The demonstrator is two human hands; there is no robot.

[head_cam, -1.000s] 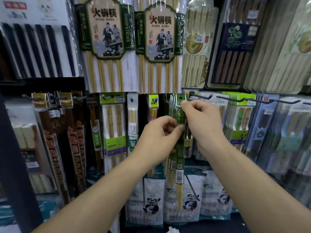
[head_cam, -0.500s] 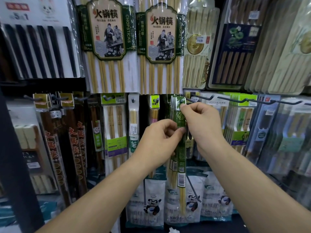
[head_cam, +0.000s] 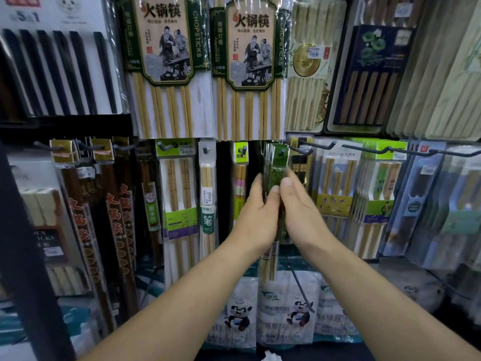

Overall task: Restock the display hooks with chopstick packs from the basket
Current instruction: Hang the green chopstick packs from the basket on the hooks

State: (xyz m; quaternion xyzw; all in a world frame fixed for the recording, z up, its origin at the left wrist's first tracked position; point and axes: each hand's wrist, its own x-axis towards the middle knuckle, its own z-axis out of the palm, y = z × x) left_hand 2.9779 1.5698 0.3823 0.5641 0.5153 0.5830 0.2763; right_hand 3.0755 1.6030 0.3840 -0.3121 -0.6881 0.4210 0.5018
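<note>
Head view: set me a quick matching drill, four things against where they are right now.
Things:
1 green packs
2 panda bags
3 black chopsticks
4 right hand

Places:
A top left
B touching the green packs' right side
C bottom row
D hanging at centre

Pairs: 1-D, 2-C, 3-A, 4-B

Your green chopstick packs (head_cam: 276,168) hang upright in a tight bunch on one display hook (head_cam: 282,153), whose dark tip pokes through their header cards. Pale bamboo sticks show below the green sleeves, pointing straight down, in the rack's lower row near its middle.
</note>
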